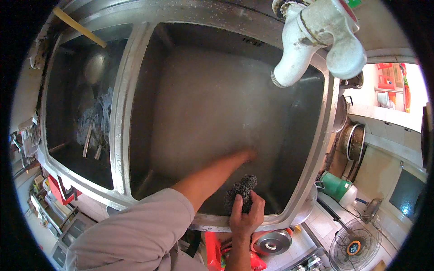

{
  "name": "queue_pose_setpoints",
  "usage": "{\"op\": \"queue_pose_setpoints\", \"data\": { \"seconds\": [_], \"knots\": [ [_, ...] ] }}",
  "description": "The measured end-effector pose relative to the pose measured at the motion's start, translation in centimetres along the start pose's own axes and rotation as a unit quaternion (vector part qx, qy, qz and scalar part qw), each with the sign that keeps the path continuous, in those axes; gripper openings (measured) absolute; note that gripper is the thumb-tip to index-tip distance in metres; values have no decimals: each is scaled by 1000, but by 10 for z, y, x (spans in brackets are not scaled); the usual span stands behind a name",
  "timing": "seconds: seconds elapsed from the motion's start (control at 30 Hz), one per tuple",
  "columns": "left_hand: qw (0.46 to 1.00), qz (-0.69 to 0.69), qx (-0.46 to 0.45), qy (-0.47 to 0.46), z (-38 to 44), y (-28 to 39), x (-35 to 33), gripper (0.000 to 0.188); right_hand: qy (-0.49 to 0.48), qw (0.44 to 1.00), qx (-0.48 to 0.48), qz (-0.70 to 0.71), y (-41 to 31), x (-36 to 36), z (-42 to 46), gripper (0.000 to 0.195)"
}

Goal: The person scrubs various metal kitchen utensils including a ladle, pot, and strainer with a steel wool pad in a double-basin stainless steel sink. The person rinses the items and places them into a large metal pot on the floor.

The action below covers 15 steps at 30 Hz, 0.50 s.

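Observation:
My left arm reaches down into the large right basin of a stainless steel double sink (pixel 122 101). My left hand (pixel 249 155) is sunk in cloudy grey water (pixel 203 101), so its fingers and anything in them are hidden. Over the basin's near edge, my right hand (pixel 249 211) grips a dark steel wool scourer (pixel 244 189) between thumb and fingers. In the narrower left basin, metal utensils with slim handles (pixel 87 140) lie beside whitish suds or film (pixel 106 101).
A thick white plastic pipe (pixel 298 50) overhangs the back right corner. A yellowish stick (pixel 79 27) crosses the back left rim. Below the near edge are a lidded metal pot (pixel 273 242) and a red stool (pixel 212 250). A fan (pixel 355 245) stands at the lower right.

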<state>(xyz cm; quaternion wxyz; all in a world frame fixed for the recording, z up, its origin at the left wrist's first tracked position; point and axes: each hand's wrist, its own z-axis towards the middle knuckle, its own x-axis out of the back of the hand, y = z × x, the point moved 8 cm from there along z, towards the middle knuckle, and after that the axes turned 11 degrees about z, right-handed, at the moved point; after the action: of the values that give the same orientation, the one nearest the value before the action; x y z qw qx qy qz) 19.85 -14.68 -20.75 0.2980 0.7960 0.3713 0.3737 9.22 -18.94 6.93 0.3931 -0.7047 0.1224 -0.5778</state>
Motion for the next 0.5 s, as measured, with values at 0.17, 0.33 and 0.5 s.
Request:
{"op": "queue_pose_setpoints", "data": {
  "seconds": [0.17,0.33,0.5],
  "knots": [
    [999,9,-28,-20,7,22,-7,40,3,1000,2,-1,1,0,-1,36],
    [999,15,-39,-34,4,25,-14,41,9,1000,17,0,-3,1,0,36],
    [998,17,-47,-41,-10,29,-16,41,16,999,26,-8,-3,2,0,35]
  ]
}}
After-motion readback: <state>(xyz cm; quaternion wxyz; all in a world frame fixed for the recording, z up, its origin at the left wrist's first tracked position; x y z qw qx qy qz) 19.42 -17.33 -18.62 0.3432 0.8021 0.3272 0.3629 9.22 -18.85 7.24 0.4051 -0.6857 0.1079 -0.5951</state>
